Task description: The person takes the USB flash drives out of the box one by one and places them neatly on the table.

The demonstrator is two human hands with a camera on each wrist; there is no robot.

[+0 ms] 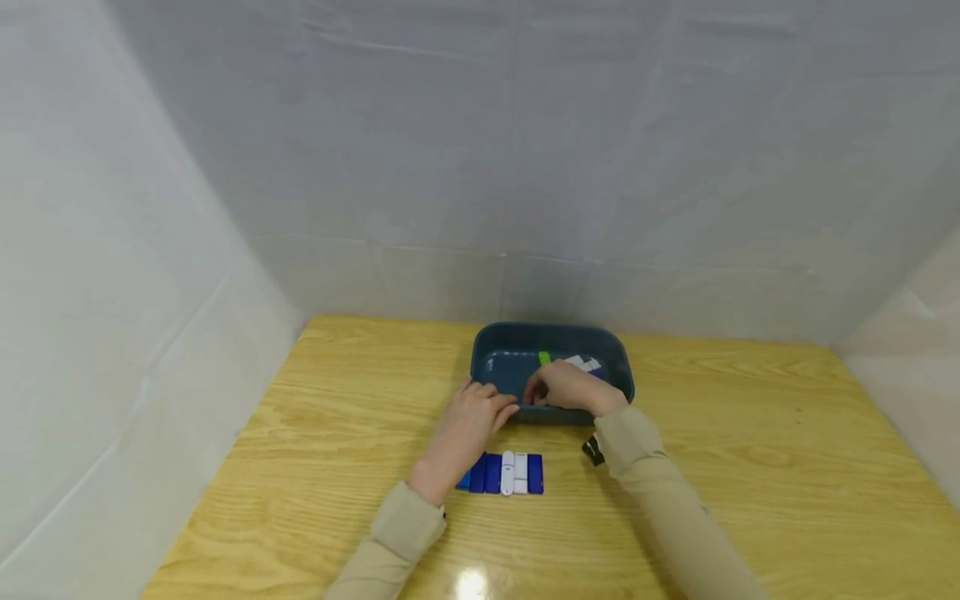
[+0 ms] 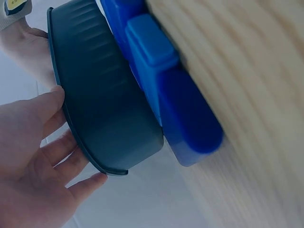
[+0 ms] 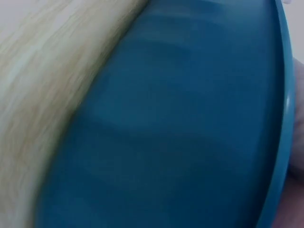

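A dark teal tray (image 1: 551,332) stands on the wooden table near its middle. Inside it lie a green piece (image 1: 544,357) and white pieces (image 1: 583,363). My left hand (image 1: 491,407) rests against the tray's near left rim, and in the left wrist view its fingers (image 2: 52,142) lie straight along the tray's (image 2: 104,109) edge. My right hand (image 1: 558,387) reaches over the near rim into the tray with fingers curled down; what they touch is hidden. The tray wall (image 3: 180,118) fills the right wrist view. A row of blue and white blocks (image 1: 504,472) lies just in front of the tray.
The wooden table (image 1: 750,433) is enclosed by white fabric walls (image 1: 150,292) on the left, back and right. The blue blocks (image 2: 175,104) lie close under my left wrist. A dark strap (image 1: 593,451) hangs at my right sleeve.
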